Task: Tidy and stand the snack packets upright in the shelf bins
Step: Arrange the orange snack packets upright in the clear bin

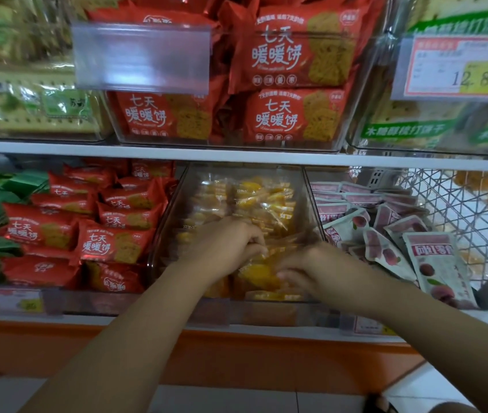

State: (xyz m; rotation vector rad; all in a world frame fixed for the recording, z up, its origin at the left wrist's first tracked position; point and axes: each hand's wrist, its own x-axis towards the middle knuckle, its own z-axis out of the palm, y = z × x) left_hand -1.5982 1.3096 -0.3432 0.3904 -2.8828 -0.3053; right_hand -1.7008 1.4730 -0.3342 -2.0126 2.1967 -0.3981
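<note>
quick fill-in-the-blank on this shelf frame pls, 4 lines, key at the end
1. The left hand and right hand are both in the bin of yellow packets, on the ____ shelf.
2. The biscuit packets in the upper bin straight above are ____.
3. The pink-and-white pouches lie to the ____ of the hands.
4. The price tag reads ____.

Missing words: lower; red; right; 12.80

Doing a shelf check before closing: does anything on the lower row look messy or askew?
Yes: the pink-and-white packets at the lower right lie tumbled at mixed angles, not upright; the front packet slants sideways.
</note>
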